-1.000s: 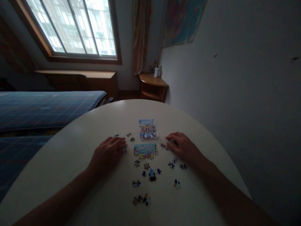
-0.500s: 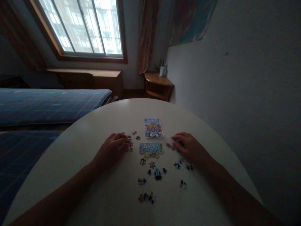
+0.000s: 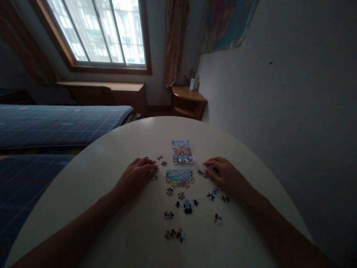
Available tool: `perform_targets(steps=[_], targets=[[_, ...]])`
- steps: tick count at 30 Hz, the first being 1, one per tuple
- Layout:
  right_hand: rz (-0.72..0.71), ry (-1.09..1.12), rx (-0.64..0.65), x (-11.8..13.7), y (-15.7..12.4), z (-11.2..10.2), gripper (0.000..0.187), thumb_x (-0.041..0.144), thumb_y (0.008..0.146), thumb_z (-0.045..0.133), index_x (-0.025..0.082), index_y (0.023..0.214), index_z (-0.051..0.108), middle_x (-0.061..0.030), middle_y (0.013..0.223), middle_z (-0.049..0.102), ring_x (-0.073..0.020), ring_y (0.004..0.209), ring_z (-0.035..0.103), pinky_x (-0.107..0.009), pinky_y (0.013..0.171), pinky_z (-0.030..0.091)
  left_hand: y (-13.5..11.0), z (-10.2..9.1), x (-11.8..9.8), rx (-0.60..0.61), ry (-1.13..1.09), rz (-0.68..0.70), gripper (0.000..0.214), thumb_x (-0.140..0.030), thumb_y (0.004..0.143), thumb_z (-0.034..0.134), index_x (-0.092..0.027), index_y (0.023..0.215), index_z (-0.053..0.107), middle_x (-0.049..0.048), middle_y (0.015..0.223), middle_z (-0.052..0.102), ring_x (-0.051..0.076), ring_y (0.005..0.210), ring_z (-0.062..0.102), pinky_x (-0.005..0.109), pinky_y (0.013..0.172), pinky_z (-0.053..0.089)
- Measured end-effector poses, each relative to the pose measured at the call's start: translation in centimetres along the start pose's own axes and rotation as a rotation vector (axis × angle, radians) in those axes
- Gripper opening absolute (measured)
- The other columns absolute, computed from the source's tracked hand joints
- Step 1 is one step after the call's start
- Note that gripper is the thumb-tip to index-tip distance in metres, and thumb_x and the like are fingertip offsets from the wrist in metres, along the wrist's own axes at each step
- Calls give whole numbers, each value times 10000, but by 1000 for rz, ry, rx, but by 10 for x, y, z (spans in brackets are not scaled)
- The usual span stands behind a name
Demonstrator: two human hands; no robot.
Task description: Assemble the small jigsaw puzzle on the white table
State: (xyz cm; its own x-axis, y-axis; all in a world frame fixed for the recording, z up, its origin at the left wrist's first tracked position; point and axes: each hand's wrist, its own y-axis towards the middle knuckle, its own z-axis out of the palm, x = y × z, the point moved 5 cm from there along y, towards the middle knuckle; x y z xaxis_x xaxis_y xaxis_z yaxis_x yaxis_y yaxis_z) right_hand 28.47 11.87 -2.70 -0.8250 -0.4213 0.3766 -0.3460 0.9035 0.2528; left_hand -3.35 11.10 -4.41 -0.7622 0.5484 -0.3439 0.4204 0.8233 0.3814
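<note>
My left hand (image 3: 137,172) lies over a small pile of loose jigsaw pieces (image 3: 155,178), its bent fingers covering part of it. Across the table my right hand (image 3: 223,172) hovers or rests on another cluster of pieces (image 3: 202,173), with a gap between thumb and forefinger. No piece shows clearly in either hand. Between the hands is a joined puzzle strip (image 3: 180,176) with a title printed on it. A colourful picture sheet or packet (image 3: 182,152) lies beyond the strip. Nearer me sit a joined blue-and-black section (image 3: 187,204) and another joined group (image 3: 175,235).
Single pieces (image 3: 169,215) and small joined bits (image 3: 218,219) are scattered on the round white table (image 3: 125,141). A plaid-covered bed (image 3: 64,124) is at the left, a wall (image 3: 279,111) at the right. A wooden corner shelf (image 3: 188,95) stands behind the table.
My left hand has shifted slightly right over its pile, covering more of the pieces there. The right hand stays almost still.
</note>
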Motion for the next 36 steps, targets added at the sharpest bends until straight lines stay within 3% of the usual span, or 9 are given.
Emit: perform_targets(steps=[11,18,30,36], targets=[[-1,37,-20,4,0,-4,183,255,882,624,240,1053,688,-74,1130,667,-245,1068,598,-432,966,477,9,5,2,71,6,-12,144,-279,944,519,-227,971,651,54,1189,616,253,1146,514,446,1027,423],[-13,40,-22,5,0,-5,171,265,901,606,231,1047,687,-77,1114,672,-234,1056,600,-419,967,474,8,11,10,77,-23,61,131,-283,961,481,-215,988,590,63,1216,585,237,1206,483,430,1055,401],[-6,43,-25,6,-1,-6,179,271,898,608,228,1052,690,-77,1113,673,-235,1058,604,-426,963,477,10,6,6,98,-30,69,91,-249,925,525,-232,974,599,33,1061,688,255,1263,500,450,1064,417],[-13,46,-19,5,0,-5,182,249,889,614,222,1051,692,-77,1103,678,-233,1048,607,-415,954,479,10,3,7,87,-20,36,97,-317,914,565,-241,941,619,60,1100,701,266,1234,547,497,1067,407]])
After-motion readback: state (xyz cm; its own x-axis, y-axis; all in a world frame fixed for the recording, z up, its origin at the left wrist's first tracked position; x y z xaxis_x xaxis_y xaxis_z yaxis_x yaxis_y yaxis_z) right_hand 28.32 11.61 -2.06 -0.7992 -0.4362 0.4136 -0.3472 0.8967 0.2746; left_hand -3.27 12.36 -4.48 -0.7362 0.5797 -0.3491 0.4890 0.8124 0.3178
